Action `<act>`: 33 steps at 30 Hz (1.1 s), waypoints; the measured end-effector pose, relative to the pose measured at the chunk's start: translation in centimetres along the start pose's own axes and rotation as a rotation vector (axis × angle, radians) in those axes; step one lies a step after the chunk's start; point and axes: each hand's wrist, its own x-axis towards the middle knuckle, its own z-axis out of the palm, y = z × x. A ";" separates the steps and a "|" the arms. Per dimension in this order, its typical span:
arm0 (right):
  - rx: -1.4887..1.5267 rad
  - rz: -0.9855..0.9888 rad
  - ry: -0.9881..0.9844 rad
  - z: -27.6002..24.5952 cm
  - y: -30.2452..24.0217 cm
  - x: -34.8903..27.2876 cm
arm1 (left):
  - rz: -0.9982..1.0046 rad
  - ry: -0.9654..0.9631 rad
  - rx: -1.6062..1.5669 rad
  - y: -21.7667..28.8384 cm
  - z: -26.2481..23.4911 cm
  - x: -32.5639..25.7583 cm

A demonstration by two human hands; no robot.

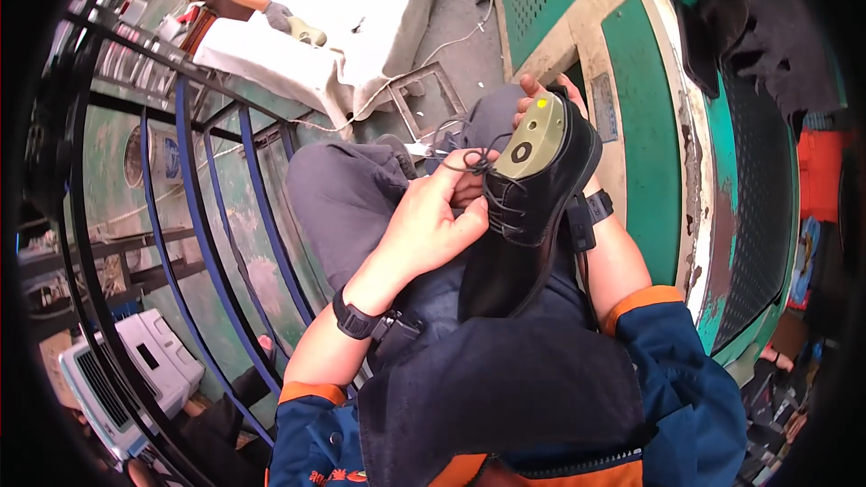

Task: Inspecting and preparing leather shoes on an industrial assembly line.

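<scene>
shoe (528,216): black leather on a green last, stiff, likely light.
laces (469,162): thin, limp, slippery.
left hand (424,225): fingers pinch the laces.
right hand (541,95): fingers curl behind the shoe's far end, gripping it.

A single view was supplied — taken from the left of two fisheye cameras worn on the person's head and directed steeply downward over the chest and lap. The left hand (431,221) and right hand (544,101) were seen at close range near the centre, with the black shoe (532,207) held between them; both forearms were admitted from the lower edge. Straight members, such as the blue metal rack (194,216) at the left, were bent toward the rim, and the corners were lost to black. Far ground was recorded at the top — a white covered table (361,18) with another person's gloved hand (278,14). No second view was provided, so no overlap could be stated.
</scene>
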 end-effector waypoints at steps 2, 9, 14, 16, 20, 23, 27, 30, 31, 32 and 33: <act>0.011 0.021 -0.040 -0.4 -0.6 -0.2 | -0.036 -0.056 0.127 0.7 0.0 0.7; -0.061 0.012 -0.013 -0.9 -1.2 -0.2 | -0.075 -0.042 0.523 0.8 -0.7 1.3; -0.089 0.023 -0.101 -0.1 -1.2 -0.7 | -0.187 0.007 0.007 -1.1 -0.8 1.6; -0.088 0.017 -0.073 0.3 -1.0 -0.7 | -0.283 -0.013 -0.402 -1.8 -0.9 1.2; -0.094 -0.018 -0.117 0.9 -0.1 -0.6 | -0.277 0.104 -0.430 -3.2 -0.5 -1.7; -0.290 -0.249 -0.020 0.0 1.2 -0.6 | -0.412 0.039 -0.445 -4.8 0.0 -4.2; -0.574 -0.142 0.386 -2.7 2.8 0.0 | -0.649 0.144 -0.954 -7.6 -0.2 -6.1; -0.524 -0.130 0.476 -4.3 3.2 1.4 | -0.657 0.148 -1.159 -8.9 -0.9 -6.1; -0.513 -0.106 0.394 -4.6 3.3 2.0 | -0.667 0.195 -1.142 -9.1 -1.0 -6.0; -0.528 -0.100 0.473 -4.7 3.5 2.8 | -0.727 0.201 -1.238 -9.1 -1.2 -5.9; -0.536 -0.078 0.500 -4.6 3.8 3.6 | -0.761 0.211 -1.324 -9.0 -1.4 -5.8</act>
